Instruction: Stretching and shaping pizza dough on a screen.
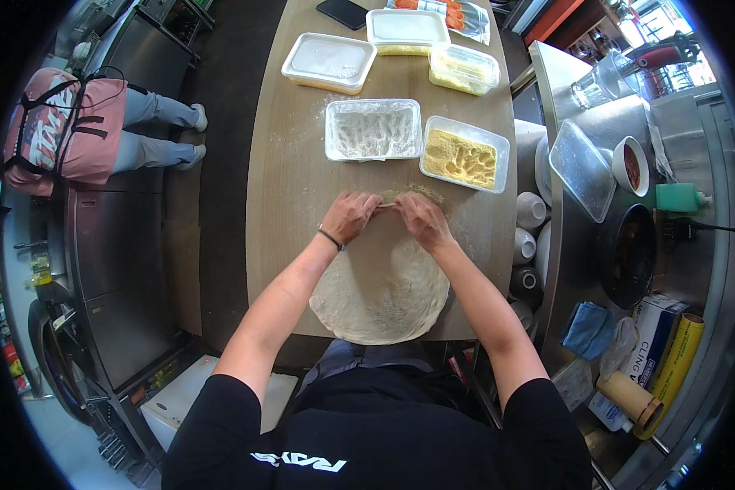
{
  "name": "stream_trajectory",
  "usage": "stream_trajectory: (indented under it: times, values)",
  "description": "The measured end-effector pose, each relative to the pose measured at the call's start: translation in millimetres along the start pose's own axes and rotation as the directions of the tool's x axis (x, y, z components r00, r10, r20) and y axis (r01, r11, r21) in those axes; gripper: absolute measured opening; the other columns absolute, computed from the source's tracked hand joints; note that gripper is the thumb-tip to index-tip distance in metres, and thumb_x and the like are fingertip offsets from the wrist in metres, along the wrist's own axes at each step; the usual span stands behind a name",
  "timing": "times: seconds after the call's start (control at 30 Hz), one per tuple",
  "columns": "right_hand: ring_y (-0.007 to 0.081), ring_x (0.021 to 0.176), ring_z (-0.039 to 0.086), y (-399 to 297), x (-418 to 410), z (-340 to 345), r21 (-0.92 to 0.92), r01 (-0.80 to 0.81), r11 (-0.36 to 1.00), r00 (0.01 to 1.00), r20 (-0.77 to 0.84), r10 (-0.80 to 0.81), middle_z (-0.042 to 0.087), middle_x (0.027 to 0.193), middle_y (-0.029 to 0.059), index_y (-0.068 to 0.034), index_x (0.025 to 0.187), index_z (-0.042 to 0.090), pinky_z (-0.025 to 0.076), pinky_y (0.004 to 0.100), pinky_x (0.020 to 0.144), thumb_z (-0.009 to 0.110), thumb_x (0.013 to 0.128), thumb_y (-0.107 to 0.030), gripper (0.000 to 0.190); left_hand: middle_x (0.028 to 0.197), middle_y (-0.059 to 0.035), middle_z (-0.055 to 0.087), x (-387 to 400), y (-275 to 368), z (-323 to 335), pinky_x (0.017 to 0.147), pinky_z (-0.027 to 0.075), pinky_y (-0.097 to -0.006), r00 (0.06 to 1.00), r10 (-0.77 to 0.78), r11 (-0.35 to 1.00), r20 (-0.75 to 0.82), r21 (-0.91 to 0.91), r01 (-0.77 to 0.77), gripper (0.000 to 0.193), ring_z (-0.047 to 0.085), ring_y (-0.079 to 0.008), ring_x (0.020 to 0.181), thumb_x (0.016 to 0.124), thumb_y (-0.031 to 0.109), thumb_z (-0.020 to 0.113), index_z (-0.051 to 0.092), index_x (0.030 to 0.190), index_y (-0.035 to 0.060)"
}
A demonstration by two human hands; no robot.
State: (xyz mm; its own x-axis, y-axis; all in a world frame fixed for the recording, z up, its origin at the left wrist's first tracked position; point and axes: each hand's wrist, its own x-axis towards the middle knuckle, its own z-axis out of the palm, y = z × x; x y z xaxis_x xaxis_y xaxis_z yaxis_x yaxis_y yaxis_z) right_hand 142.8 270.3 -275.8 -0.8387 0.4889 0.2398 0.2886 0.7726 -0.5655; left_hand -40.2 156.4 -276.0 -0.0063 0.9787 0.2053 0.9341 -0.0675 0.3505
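A large round sheet of dough (386, 294) lies on the wooden table (282, 245), its near edge hanging at the table's front edge. My left hand (352, 214) and my right hand (422, 220) are side by side at its far edge. Both pinch the dough's rim between thumbs and fingers, and a short strip of rim shows between them. Beyond my hands stand a plastic tub of white flour (373, 130) and a tub of yellow meal (462, 156), both uncovered. Yellow grains are scattered around my fingers.
Lidded tubs (329, 60), a phone (342, 13) and a packet of sliced sausage (456, 18) occupy the table's far end. At right, a steel counter holds a black pan (628, 256), a bowl of red sauce (631, 165) and a cling film box (655, 337). Another person (79, 131) stands at left.
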Motion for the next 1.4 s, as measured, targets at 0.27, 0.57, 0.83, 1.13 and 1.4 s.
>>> stream_trajectory:
  times: [0.27, 0.57, 0.83, 1.13, 1.4]
  values:
    - [0.0284, 0.082, 0.064, 3.8, 14.1, -7.9, -0.176, -0.028, 0.984, 0.999, 0.016, 0.031, 0.058, 0.088, 0.0075, -0.009, 0.091, 0.058, 0.054, 0.0397, 0.066, 0.064, 0.088, -0.019, 0.013, 0.092, -0.0070, 0.067, 21.1, -8.2, -17.3, 0.070, 0.053, -0.0402, 0.980, -0.094, 0.995, 0.172, -0.025, 0.100, 0.025, 0.067, -0.0279, 0.081, 0.091, 0.035, 0.061, 0.058, 0.103, 0.0124]
    - [0.0278, 0.110, 0.058, -35.9, -34.1, -12.1, -0.191, -0.018, 0.981, 1.000, 0.006, 0.019, 0.061, 0.109, 0.0085, -0.007, 0.106, 0.064, 0.049, 0.0438, 0.093, 0.063, 0.088, -0.030, 0.029, 0.118, -0.0095, 0.060, 19.5, -0.8, -35.1, 0.089, 0.049, -0.0397, 0.997, -0.035, 0.995, 0.064, 0.095, 0.028, 0.036, 0.057, -0.0269, 0.113, 0.088, 0.031, 0.065, 0.061, 0.118, 0.0107]
    - [0.0266, 0.148, 0.019, -42.7, -54.8, -12.6, -0.242, -0.095, 0.966, 0.941, 0.294, 0.166, 0.022, 0.160, 0.0107, -0.001, 0.151, 0.027, 0.011, 0.0453, 0.121, 0.046, 0.091, -0.058, 0.084, 0.161, -0.0122, 0.017, -45.5, 51.2, -11.4, 0.122, 0.004, -0.0453, 0.933, -0.149, 0.983, 0.327, 0.149, 0.105, 0.084, 0.012, -0.0257, 0.150, 0.093, 0.058, 0.041, 0.021, 0.152, 0.0011]
    - [0.0260, 0.148, 0.019, -30.5, -69.8, -24.6, -0.350, -0.069, 0.934, 0.923, 0.334, 0.193, 0.023, 0.160, 0.0045, -0.009, 0.152, 0.027, 0.011, 0.0547, 0.119, 0.045, 0.093, -0.057, 0.079, 0.160, -0.0104, 0.019, -39.5, 29.4, -22.7, 0.121, 0.015, -0.0450, 0.944, -0.055, 0.997, 0.324, 0.067, 0.035, 0.079, 0.017, -0.0250, 0.148, 0.093, 0.055, 0.046, 0.031, 0.149, 0.0018]
    - [0.0261, 0.147, 0.020, -27.8, -39.4, -17.4, -0.149, 0.161, 0.976, 0.903, 0.422, -0.085, 0.024, 0.159, 0.0055, -0.009, 0.153, 0.026, 0.011, 0.0504, 0.121, 0.045, 0.093, -0.057, 0.079, 0.148, -0.0108, 0.040, -46.4, 12.2, -11.2, 0.117, 0.026, -0.0451, 0.987, 0.124, 0.986, 0.106, 0.094, -0.134, 0.048, 0.034, -0.0268, 0.141, 0.091, 0.030, 0.061, 0.056, 0.133, 0.0068]
